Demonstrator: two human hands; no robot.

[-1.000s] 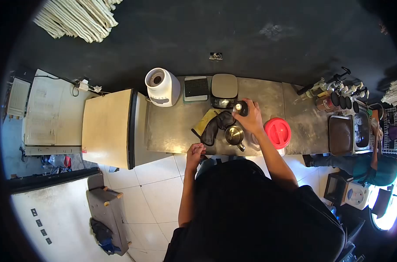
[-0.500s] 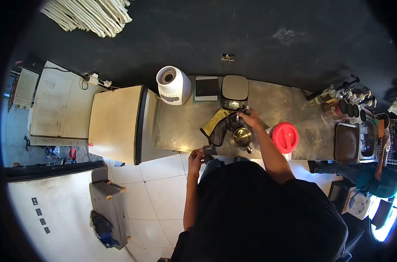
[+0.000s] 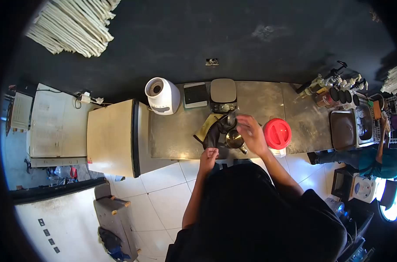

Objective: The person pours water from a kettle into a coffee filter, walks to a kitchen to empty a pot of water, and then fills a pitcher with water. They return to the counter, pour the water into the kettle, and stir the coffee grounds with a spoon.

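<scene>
My left hand (image 3: pixel 209 154) is at the counter's front edge, its fingers closed at the lower end of a dark cloth or bag (image 3: pixel 213 134); what they grip is too small to make out. Yellow material (image 3: pixel 205 126) lies beside the dark one. My right hand (image 3: pixel 250 127) is raised over the counter with its fingers apart, holding nothing. It is just right of a small metal item (image 3: pixel 232 117) and above a shiny metal cup (image 3: pixel 234 139) with a handle. A digital scale (image 3: pixel 223 91) stands behind them.
Right of my right hand is a red-lidded container (image 3: pixel 277 133). A white appliance base (image 3: pixel 162 96) and a dark-topped tray (image 3: pixel 195 95) stand at the back left. Bottles (image 3: pixel 325 97) and a sink (image 3: pixel 363 122) are at the right, where another person (image 3: pixel 382 162) stands.
My right hand has let go of the dark-handled item near the scale and opened. My left hand has moved in to the dark cloth. The whole view has shifted slightly.
</scene>
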